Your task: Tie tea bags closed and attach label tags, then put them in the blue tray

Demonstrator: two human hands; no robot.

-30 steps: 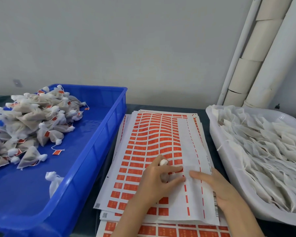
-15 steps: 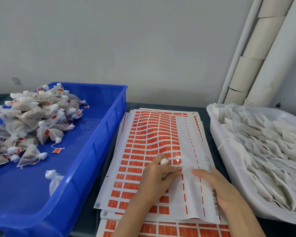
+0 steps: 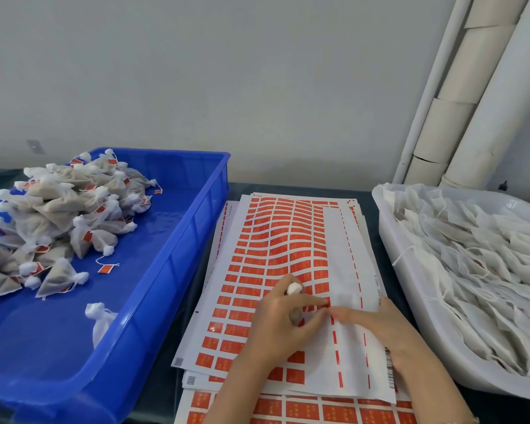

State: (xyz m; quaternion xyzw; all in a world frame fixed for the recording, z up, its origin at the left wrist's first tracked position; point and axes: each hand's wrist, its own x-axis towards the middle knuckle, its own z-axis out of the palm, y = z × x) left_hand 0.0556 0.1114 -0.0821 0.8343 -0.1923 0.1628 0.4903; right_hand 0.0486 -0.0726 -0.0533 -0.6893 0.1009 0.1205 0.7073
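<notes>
Head camera, looking down at a dark bench (image 3: 291, 187) set against a pale wall.

A stack of white sheets printed with rows of small red labels lies in the middle. On the top label sheet (image 3: 276, 240), a strip down the right side is already bare backing. Both hands meet at the edge of that bare strip.

The left hand (image 3: 279, 328) has its grip curled round a tea bag (image 3: 293, 289), whose white bunched top pokes out above the thumb. The rest of the bag is hidden in the palm. The left forefinger reaches out to a red label at the edge of the printed rows.

The right hand (image 3: 380, 327) lies flat on the bare backing with its grip slack, fingers straight, holding nothing that shows. Its fingertip touches the left fingers.

The blue tray (image 3: 196, 231) stands to the left, just beside the sheets. It holds a pile of tied and tagged bags (image 3: 58, 215) at its far end and one single bag (image 3: 100, 319) nearer.

A white tub (image 3: 389, 249) to the right is heaped with flat, untied bags (image 3: 471, 270).

Pale pipes (image 3: 450, 123) lean in the far right corner.

The step appears to be peeling a label for the held bag. The risks:
- The sheet is wavy and loose, so it may lift with the label unless the right hand presses it down.
- A hurried peel could tear the label or fold it onto itself.
- Because the left hand both holds and picks, the bag may slip or its knot may loosen.
</notes>
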